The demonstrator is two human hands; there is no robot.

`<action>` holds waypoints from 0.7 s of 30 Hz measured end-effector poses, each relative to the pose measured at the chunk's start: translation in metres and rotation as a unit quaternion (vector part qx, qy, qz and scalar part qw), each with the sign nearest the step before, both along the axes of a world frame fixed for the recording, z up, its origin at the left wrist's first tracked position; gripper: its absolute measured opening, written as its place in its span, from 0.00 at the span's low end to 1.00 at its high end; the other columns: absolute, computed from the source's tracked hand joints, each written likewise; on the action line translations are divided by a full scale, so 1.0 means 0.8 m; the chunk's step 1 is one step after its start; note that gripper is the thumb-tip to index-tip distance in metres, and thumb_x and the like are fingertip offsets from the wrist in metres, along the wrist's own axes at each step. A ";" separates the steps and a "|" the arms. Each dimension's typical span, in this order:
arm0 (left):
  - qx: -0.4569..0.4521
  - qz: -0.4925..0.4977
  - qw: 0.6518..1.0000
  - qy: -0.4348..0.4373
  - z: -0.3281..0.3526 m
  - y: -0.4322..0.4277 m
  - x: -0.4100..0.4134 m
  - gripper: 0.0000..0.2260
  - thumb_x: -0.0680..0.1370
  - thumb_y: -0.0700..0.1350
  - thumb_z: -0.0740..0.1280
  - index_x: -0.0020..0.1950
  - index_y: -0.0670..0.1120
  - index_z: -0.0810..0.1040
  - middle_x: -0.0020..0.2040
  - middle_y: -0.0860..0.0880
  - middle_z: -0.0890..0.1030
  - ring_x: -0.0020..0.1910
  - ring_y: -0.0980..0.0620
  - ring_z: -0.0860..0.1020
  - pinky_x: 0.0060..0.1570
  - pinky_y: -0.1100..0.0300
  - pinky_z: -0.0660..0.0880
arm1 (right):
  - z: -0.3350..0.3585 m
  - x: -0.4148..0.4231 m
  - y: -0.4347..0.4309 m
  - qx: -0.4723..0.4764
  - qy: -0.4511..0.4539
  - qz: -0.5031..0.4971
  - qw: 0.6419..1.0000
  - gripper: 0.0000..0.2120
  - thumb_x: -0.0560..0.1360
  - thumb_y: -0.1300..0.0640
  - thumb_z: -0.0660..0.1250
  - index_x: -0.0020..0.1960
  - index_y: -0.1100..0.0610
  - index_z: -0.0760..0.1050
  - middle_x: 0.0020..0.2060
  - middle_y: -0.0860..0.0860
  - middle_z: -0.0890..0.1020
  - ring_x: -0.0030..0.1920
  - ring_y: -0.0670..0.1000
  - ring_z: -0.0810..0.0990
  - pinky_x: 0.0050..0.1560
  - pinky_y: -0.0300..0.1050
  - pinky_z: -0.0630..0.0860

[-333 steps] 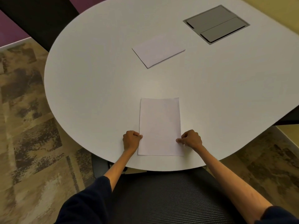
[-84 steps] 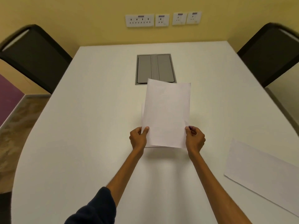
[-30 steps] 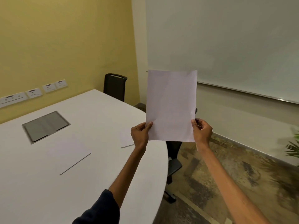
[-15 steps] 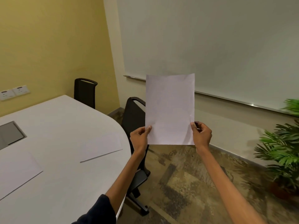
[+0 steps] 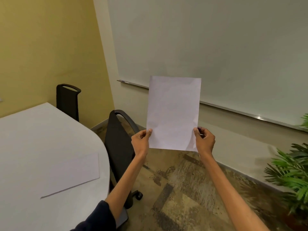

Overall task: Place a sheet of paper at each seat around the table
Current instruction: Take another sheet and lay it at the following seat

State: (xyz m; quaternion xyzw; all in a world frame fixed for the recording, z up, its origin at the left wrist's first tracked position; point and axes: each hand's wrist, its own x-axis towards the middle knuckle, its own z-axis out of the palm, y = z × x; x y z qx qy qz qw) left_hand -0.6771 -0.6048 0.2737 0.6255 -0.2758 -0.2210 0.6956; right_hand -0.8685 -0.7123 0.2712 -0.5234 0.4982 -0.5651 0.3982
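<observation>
Both hands, left (image 5: 140, 140) and right (image 5: 205, 141), pinch the sheet (image 5: 174, 112) upright; lay it flat on the tabletop (image 5: 33, 139) to their left.

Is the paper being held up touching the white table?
Apart. The head view shows the held paper up in the air, with a black chair between it and the table.

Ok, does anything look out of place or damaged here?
Nothing much. The held sheet is faintly crinkled near its top right corner; the placed sheet lies flat on the table by the nearer chair.
</observation>
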 end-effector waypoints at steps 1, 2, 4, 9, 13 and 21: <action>-0.001 0.002 1.000 0.000 0.001 -0.025 0.004 0.05 0.77 0.46 0.71 0.41 0.51 0.84 0.41 0.49 0.83 0.43 0.49 0.80 0.52 0.49 0.79 | 0.000 0.006 -0.025 0.000 0.001 0.005 1.000 0.05 0.77 0.56 0.69 0.51 0.55 0.80 0.43 0.48 0.82 0.44 0.48 0.80 0.46 0.41 0.76; 0.001 0.007 1.000 0.002 0.002 -0.050 0.009 0.07 0.77 0.46 0.71 0.39 0.52 0.83 0.40 0.47 0.83 0.42 0.48 0.79 0.50 0.49 0.78 | 0.001 0.012 -0.051 0.002 0.004 0.009 1.000 0.06 0.77 0.56 0.69 0.52 0.56 0.81 0.44 0.49 0.83 0.44 0.48 0.80 0.46 0.41 0.76; -0.002 0.022 1.000 0.008 0.003 -0.097 0.021 0.08 0.77 0.46 0.71 0.38 0.50 0.83 0.39 0.43 0.83 0.40 0.48 0.77 0.46 0.52 0.76 | 0.006 0.026 -0.103 0.005 0.008 0.019 1.000 0.05 0.77 0.56 0.69 0.51 0.55 0.80 0.44 0.49 0.83 0.44 0.48 0.80 0.46 0.41 0.75; -0.017 0.045 0.999 0.021 0.011 -0.202 0.054 0.15 0.77 0.46 0.71 0.41 0.33 0.81 0.35 0.41 0.77 0.36 0.49 0.70 0.40 0.54 0.67 | 0.024 0.067 -0.218 -0.003 0.002 0.039 0.999 0.02 0.77 0.56 0.69 0.49 0.52 0.79 0.43 0.48 0.82 0.43 0.47 0.79 0.43 0.40 0.74; -0.024 0.069 0.997 0.028 0.015 -0.271 0.085 0.14 0.77 0.45 0.71 0.40 0.34 0.80 0.34 0.44 0.74 0.36 0.50 0.68 0.40 0.55 0.65 | 0.025 0.107 -0.301 -0.002 0.005 0.063 0.998 0.05 0.77 0.55 0.69 0.51 0.54 0.80 0.45 0.50 0.82 0.44 0.49 0.79 0.44 0.41 0.74; -0.007 0.156 0.988 0.012 -0.006 -0.416 0.170 0.07 0.77 0.46 0.71 0.39 0.47 0.82 0.38 0.47 0.82 0.39 0.51 0.76 0.44 0.56 0.74 | 0.003 0.222 -0.482 0.005 0.008 0.151 0.988 0.08 0.77 0.55 0.69 0.54 0.57 0.80 0.46 0.51 0.82 0.45 0.50 0.80 0.44 0.40 0.74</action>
